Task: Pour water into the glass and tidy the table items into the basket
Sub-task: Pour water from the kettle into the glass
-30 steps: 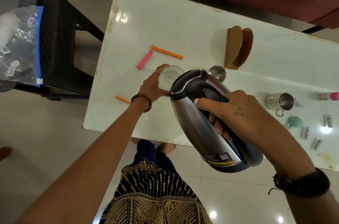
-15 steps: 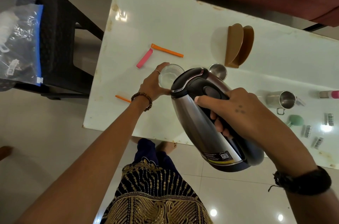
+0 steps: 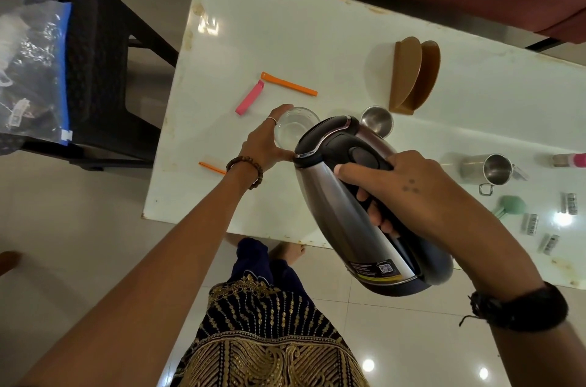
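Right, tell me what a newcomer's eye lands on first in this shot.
First the steel kettle, tilted in the right hand in mid-frame, its spout over the clear glass that the left hand holds on the white table. Next, the bright clips: a pink clip and a long orange clip just beyond the glass. Then the brown wooden holder standing further back on the table.

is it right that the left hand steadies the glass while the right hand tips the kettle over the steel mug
Not quite. In the head view the right hand tips the kettle over the glass, which the left hand steadies. The steel mug lies on its side further right, apart from the kettle.
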The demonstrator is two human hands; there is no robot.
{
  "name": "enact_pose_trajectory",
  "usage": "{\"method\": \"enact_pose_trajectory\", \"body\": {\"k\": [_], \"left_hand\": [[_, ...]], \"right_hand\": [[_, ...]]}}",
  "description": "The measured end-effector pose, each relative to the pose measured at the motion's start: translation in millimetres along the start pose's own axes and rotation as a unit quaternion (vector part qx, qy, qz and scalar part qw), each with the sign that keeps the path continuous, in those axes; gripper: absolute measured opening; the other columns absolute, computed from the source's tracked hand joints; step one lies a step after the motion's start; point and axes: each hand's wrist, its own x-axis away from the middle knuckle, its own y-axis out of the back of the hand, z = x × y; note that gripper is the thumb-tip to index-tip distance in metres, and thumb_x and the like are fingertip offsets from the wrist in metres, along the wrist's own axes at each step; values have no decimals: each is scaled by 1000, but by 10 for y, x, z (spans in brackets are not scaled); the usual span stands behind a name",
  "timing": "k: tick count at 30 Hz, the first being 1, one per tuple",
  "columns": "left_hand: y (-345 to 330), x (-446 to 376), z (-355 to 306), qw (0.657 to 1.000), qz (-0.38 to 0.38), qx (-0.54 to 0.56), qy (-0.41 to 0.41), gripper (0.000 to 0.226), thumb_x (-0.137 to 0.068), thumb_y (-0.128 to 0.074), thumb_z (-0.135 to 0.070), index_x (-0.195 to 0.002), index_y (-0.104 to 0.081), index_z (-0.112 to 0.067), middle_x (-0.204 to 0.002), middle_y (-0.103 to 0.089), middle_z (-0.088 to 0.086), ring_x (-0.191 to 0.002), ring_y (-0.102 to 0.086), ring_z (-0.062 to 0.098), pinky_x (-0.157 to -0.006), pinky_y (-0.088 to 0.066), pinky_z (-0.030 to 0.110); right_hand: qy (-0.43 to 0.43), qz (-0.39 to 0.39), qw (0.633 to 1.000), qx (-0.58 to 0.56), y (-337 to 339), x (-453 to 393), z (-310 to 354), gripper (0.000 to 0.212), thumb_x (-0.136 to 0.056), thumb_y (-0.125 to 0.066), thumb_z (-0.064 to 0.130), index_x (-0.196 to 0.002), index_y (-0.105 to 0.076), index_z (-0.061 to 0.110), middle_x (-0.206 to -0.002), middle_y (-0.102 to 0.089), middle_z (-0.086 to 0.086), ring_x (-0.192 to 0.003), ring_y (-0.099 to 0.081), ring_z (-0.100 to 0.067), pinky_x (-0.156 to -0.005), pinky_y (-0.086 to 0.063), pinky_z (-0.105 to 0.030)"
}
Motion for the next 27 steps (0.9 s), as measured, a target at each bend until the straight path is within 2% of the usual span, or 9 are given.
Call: {"method": "enact_pose_trajectory", "body": {"k": [11,15,19,24,27], "left_hand": [[12,-9,15,1000,-7,-11,-8,87,-65,-76,-5,-138,-31,-21,-142,-41,2,-126,-40,26,-107,-38,40],[14,-5,32,1000,-9,7,-1,87,-64,-75,-4,-137,-32,-23,-140,-43,1,-126,-41,25,-107,-38,43],[16,-5,45,1000,-6,12,1,89,-63,-76,-3,-138,-31,-23,-140,-42,2,-128,-39,25,-107,-37,45],[14,3,54,1000,-10,12,-4,89,-63,-78,-7,-137,-32,-25,-139,-42,-1,-127,-40,24,-107,-37,45],[18,-5,55,1000,-7,8,-8,88,-64,-78,-8,-137,-31,-24,-140,-41,-1,-127,-40,24,-108,-37,45]], "right_hand": [[-9,1,1000,-9,13,-23,40,38,-82,-60,38,-67,-61,3,-33,-52,0,-28,-44,-10,-36,-39,-16],[-1,-2,1000,-4,19,-17,23,40,-81,-60,39,-69,-63,2,-34,-54,0,-31,-45,-12,-40,-41,-19],[-9,8,1000,-23,19,-30,18,38,-82,-60,38,-67,-61,3,-33,-52,0,-28,-44,-10,-37,-40,-17],[26,-17,999,-15,-1,-28,-74,37,-81,-60,39,-71,-63,4,-37,-57,-1,-32,-48,-10,-43,-45,-21],[38,-31,998,-30,-26,-26,-140,36,-80,-61,40,-71,-64,5,-37,-57,-1,-32,-48,-8,-47,-44,-23]]}}
